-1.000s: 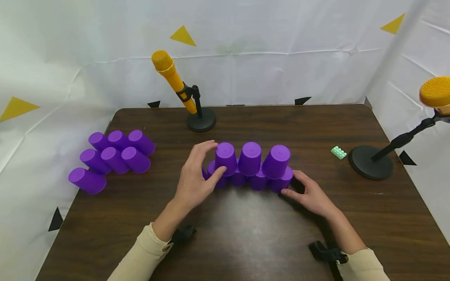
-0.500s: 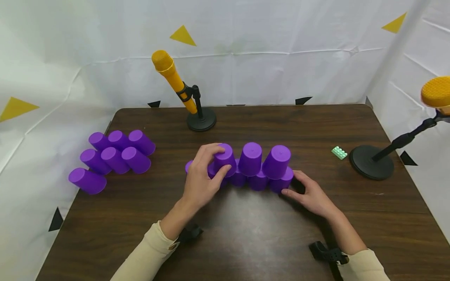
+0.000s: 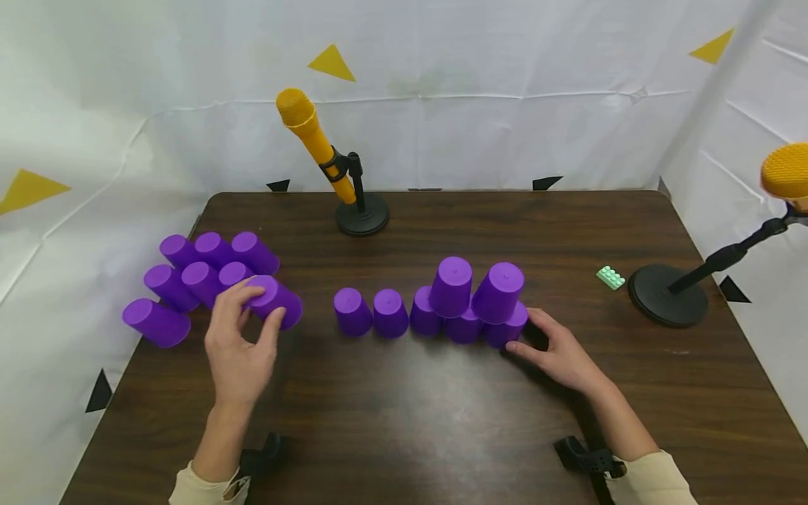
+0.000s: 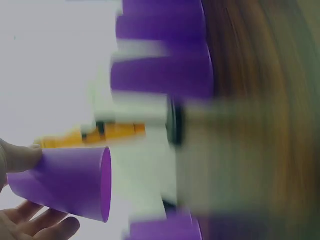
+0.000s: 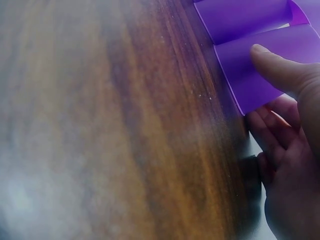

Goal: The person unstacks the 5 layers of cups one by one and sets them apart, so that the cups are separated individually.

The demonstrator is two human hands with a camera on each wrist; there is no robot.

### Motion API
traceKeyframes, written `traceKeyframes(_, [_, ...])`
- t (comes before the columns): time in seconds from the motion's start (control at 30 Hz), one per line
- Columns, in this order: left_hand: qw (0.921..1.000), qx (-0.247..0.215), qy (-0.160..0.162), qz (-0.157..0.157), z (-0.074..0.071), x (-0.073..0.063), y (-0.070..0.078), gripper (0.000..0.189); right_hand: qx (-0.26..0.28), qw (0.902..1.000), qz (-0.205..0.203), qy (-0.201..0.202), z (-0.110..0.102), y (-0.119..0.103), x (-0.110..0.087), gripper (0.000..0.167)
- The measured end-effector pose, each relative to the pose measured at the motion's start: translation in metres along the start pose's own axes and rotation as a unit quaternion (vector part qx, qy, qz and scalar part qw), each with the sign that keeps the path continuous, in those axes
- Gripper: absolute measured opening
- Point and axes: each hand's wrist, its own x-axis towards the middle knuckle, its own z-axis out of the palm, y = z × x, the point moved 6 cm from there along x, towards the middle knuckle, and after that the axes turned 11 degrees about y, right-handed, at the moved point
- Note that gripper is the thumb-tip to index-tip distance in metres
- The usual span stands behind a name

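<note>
My left hand [image 3: 240, 354] grips an upside-down purple cup [image 3: 280, 303] between thumb and fingers, at the right side of the left cup group. In the left wrist view this cup [image 4: 70, 177] hangs above the table, its open rim facing down. Across the middle stands a row of several upside-down purple cups [image 3: 390, 314]. Two more cups [image 3: 452, 287] sit on top at the row's right end. My right hand [image 3: 563, 356] holds the row's rightmost cup [image 3: 505, 328]; in the right wrist view the thumb [image 5: 275, 65] lies on its side and the other fingers reach behind it.
Several upside-down purple cups [image 3: 169, 287] stand grouped at the table's left side. A yellow microphone [image 3: 315, 144] on a black stand is at the back, another microphone [image 3: 785, 172] at the right. A mint toy brick [image 3: 610, 277] lies beside the right stand's base.
My left hand has taken the leftmost upper cup off the row and carried it left to the cup group. Two row cups now show fully. My right hand has stayed in place.
</note>
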Motion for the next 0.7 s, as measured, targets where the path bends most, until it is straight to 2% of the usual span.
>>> traceKeyframes(0.07, [0.9981,0.056,0.023,-0.014,-0.02,0.005,-0.021,0.037,0.002,1.0,0.001,0.0,0.0,0.0,-0.001,0.061])
traceKeyframes(0.13, [0.9923,0.114,0.034,-0.036,-0.038,0.009,-0.042,0.038,0.004,1.0,0.002,-0.001,0.0,-0.001,-0.001,0.06])
traceKeyframes(0.2, [0.9832,0.168,0.037,-0.062,-0.053,0.01,-0.062,0.038,0.006,1.0,0.003,-0.002,-0.001,-0.001,-0.001,0.06])
traceKeyframes(0.3, [0.9678,0.229,0.031,-0.1,-0.067,0.01,-0.087,0.038,0.01,0.9999,0.005,-0.002,-0.001,-0.002,-0.002,0.061])
traceKeyframes(0.37, [0.961,0.248,0.029,-0.118,-0.072,0.009,-0.099,0.037,0.012,0.9999,0.008,-0.002,-0.001,-0.002,-0.003,0.061])
traceKeyframes(0.47, [0.9554,0.264,0.024,-0.131,-0.076,0.01,-0.109,0.036,0.012,0.9999,0.008,-0.003,-0.001,-0.002,-0.003,0.061])
traceKeyframes(0.63, [0.9504,0.271,0.006,-0.153,-0.073,0.011,-0.117,0.036,0.006,0.9999,0.01,-0.002,-0.001,0.0,-0.002,0.061])
traceKeyframes(0.7, [0.9507,0.266,0.001,-0.16,-0.072,0.012,-0.119,0.036,0.005,0.9999,0.011,-0.002,-0.001,0.0,-0.002,0.061])
